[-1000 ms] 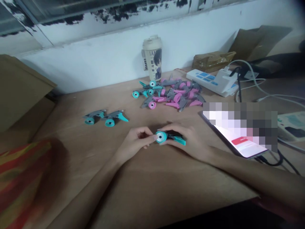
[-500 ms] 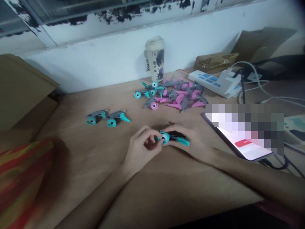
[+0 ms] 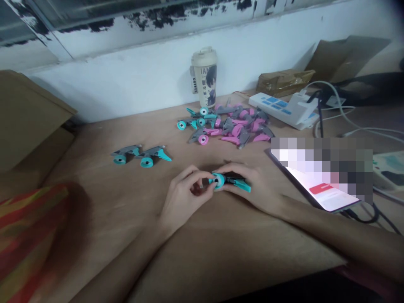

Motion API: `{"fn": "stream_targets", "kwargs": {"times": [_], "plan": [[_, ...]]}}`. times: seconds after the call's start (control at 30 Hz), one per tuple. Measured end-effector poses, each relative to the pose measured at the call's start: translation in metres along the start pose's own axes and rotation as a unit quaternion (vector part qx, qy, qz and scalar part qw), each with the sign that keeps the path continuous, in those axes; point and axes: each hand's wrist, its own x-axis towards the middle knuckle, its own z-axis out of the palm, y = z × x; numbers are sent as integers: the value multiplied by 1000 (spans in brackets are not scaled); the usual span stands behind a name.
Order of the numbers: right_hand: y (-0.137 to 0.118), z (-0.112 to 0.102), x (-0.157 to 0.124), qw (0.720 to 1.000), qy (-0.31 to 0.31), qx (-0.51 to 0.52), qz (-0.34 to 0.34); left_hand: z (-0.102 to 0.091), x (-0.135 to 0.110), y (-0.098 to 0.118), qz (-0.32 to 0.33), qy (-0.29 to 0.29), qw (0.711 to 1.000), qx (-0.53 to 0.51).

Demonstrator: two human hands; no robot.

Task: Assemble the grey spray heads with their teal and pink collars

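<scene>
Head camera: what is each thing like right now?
left hand, pinching teal piece at its round end.
right hand, gripping teal piece.
two teal pieces, lying flat, untouched.
pink and teal pile, heaped, untouched.
cup, upright, lid on.
phone, screen lit.

Wooden table (image 3: 221, 244) against a white wall (image 3: 132, 80). Above, window frame (image 3: 158, 17) with flaking dark paint. Brown box (image 3: 28, 113) at left, cardboard (image 3: 344, 50) far right. Dim, soft light.
</scene>
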Motion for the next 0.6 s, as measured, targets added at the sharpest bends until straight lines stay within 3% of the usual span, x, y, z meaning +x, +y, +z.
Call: {"fn": "stream_targets", "kwargs": {"times": [0.37, 0.6], "plan": [[-2, -1, 0, 998, 4, -61, -24, 1, -2, 3, 46, -19, 999, 2], [-2, 0, -1, 999, 9, -46, -7, 2, 1, 0, -35, -20, 999, 10]]}}
